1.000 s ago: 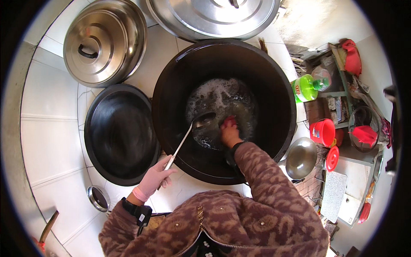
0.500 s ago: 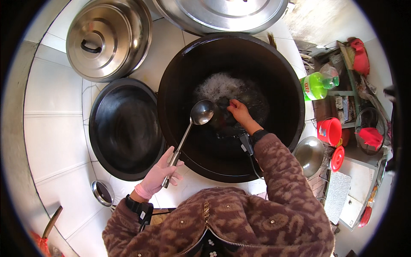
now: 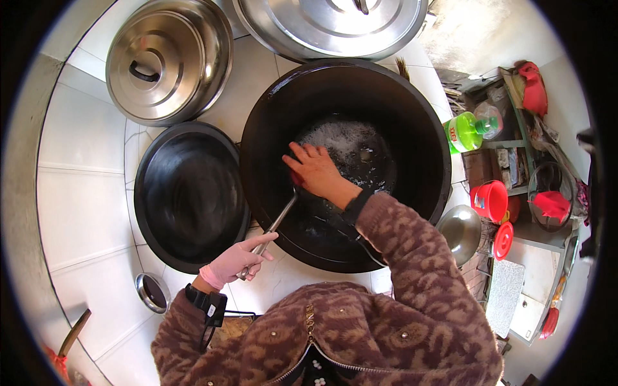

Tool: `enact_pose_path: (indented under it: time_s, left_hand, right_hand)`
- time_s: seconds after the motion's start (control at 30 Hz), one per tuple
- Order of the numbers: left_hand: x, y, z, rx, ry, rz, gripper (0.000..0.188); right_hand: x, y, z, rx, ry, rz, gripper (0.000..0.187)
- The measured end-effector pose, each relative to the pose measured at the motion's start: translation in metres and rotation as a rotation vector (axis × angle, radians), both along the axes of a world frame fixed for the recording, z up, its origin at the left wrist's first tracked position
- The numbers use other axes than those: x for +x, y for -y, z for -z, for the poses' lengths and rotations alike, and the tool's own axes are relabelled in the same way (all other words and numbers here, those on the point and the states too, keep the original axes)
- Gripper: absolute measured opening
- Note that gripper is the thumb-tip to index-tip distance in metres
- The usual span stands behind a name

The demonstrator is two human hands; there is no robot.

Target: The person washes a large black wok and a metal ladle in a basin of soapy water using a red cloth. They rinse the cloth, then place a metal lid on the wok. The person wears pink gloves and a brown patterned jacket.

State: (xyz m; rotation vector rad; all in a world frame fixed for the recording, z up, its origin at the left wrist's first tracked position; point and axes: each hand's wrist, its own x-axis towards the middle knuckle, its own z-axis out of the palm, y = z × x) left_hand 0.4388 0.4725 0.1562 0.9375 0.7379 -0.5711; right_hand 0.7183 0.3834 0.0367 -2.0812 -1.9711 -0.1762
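Observation:
Inside a big black wok (image 3: 412, 148) lies shallow water with white suds (image 3: 344, 136). My left hand (image 3: 235, 262), in a pink glove, grips the lower handle of a metal ladle (image 3: 283, 213) that slants up over the wok's near left rim. Bare and with fingers stretched out, my right hand (image 3: 315, 170) lies over the ladle's bowl, hiding most of it. Whether anything is under the palm I cannot tell; a reddish patch shows at its left edge. A black cable runs from my right wrist across the rim.
Left of the wok sits a second, smaller black pan (image 3: 190, 196). Steel lids (image 3: 164, 71) lie at the back. A green bottle (image 3: 462, 132), a red bucket (image 3: 489, 201) and a metal bowl (image 3: 460, 233) stand at the right. A small metal cup (image 3: 153, 293) is at left front.
My right hand has moved left from the middle of the wok onto the ladle's bowl, its fingers spreading. The ladle has dipped lower, still in my left hand.

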Motion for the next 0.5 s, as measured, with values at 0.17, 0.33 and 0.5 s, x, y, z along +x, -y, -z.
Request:
enact_pose_path:
  time_s: [0.17,0.33,0.5]
  left_hand:
    - [0.006,0.001,-0.002,-0.02,-0.035,-0.041,0.059]
    - [0.004,0.008,0.009,-0.012,0.045,-0.026,0.054]
    - [0.005,0.014,0.019,-0.007,0.008,-0.013,0.047]
  right_hand:
    - [0.026,-0.015,0.036,-0.379,-0.479,-0.004,0.036]
    - [0.029,0.019,0.078,-0.137,-0.918,0.592,0.034]
    - [-0.006,0.04,0.132,0.131,-1.083,1.006,0.038]
